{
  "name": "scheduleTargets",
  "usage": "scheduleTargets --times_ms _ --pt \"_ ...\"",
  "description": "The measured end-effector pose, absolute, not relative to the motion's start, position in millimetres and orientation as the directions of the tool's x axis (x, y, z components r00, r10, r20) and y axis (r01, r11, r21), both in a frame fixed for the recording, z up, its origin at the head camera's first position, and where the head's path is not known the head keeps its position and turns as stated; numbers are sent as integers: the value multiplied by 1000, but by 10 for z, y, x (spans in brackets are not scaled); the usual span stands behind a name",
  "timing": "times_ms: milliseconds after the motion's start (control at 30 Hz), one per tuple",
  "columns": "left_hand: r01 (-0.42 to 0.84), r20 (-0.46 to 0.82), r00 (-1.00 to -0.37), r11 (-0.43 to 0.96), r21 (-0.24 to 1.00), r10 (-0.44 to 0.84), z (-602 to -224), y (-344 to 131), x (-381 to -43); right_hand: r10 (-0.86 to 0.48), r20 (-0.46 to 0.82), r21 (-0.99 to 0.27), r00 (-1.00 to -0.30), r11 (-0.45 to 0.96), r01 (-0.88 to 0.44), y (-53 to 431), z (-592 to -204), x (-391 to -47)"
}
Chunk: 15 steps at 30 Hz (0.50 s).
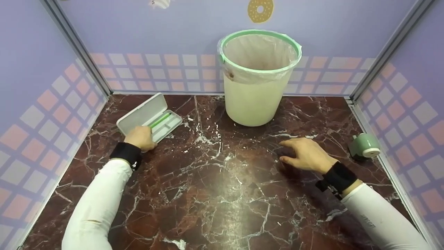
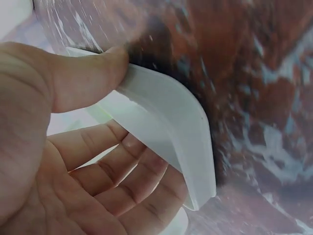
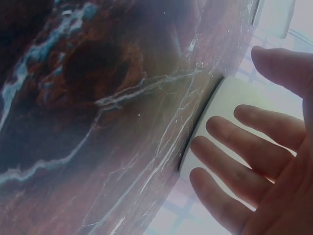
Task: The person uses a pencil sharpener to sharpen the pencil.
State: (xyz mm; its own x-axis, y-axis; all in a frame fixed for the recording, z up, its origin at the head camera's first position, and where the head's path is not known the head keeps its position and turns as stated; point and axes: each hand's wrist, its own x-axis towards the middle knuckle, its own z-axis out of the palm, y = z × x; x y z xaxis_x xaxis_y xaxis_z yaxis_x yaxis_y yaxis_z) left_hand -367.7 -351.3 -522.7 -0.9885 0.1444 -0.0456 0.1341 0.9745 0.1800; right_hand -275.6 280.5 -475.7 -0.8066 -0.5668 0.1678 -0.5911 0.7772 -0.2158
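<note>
A white pencil case (image 1: 143, 109) lies with its lid raised at the left of the table. Inside it sits a green pencil (image 1: 160, 120). My left hand (image 1: 139, 137) grips the near end of the case. In the left wrist view, the thumb presses the outer side of the white case (image 2: 161, 95) while the other fingers reach inside its wall. At the right, my right hand (image 1: 307, 153) hovers over the table, holding nothing. Its fingers (image 3: 234, 169) are spread and relaxed in the right wrist view.
A pale bin (image 1: 255, 100) with a green rim and plastic liner stands at the back. By the right wall is a green desktop pencil sharpener (image 1: 366, 145). White scraps are scattered over the dark marbled table (image 1: 208, 194). Tile-patterned walls enclose three sides.
</note>
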Motion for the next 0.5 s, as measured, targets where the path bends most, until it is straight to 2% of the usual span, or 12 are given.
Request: scheduleTargets --times_ms 267,500 --pt "201 12 -979 967 158 202 -5273 -3338 -3530 -596 195 -206 -779 751 -627 2773 -4737 -2764" --pt "262 -34 -961 947 187 273 -5070 -3054 -3341 -600 214 -215 -771 741 -636 2708 -4725 -2769"
